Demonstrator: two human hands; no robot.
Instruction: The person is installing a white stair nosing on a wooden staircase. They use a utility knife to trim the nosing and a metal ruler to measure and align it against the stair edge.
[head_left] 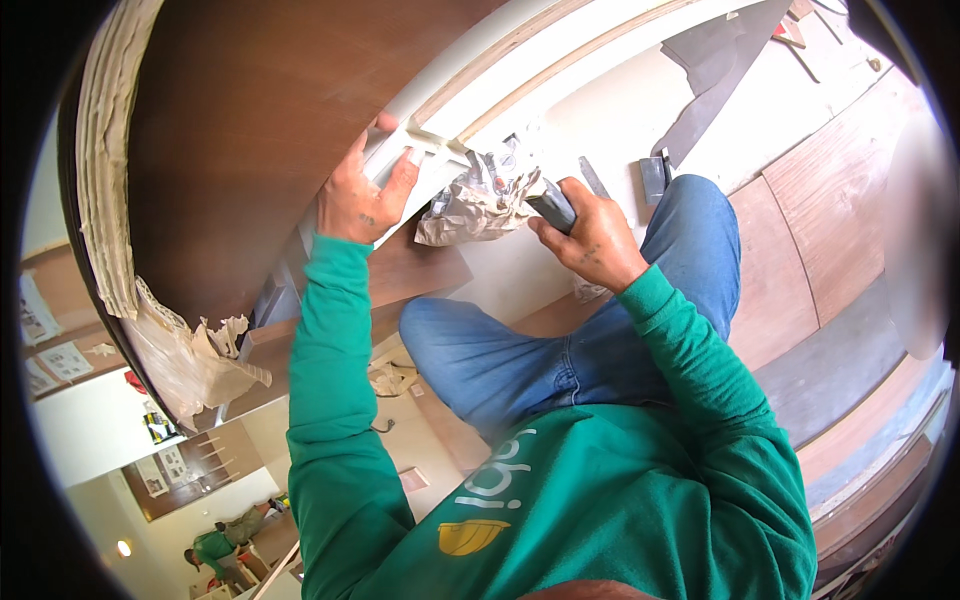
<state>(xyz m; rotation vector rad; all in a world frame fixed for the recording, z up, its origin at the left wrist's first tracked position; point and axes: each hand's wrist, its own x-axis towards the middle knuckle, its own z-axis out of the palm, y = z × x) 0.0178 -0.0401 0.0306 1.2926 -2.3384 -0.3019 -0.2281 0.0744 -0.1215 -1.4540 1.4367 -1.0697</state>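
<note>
Brown boards (850,215) are covering the right side of a cluttered workroom, and a grey sheet (715,75) with a ragged edge is lying over a bright, pale surface farther off. At the lower left, a co-worker (215,548) in green is bending over, well apart from the person's own hands. The person is sitting with bent knees spreading wide in blue jeans (515,375), probably so that both arms are reaching freely between them.

The left hand (362,205) is resting at the edge of a large brown panel (230,130), its thumb parting widely from the other fingers and lying against a white frame (432,178); it is seemingly steadying that frame, though no closed grip is showing. The right hand (595,235) is holding a dark block (553,208), its fingers curling snugly round the sides, apparently so that one end is staying free and facing the frame. Block and frame are sitting apart, with crumpled paper (470,215) lying between them. A second dark block (653,180) is lying just beside the right knee, conveniently near the right hand, and a thin grey strip (592,178) is lying between the two blocks
</note>
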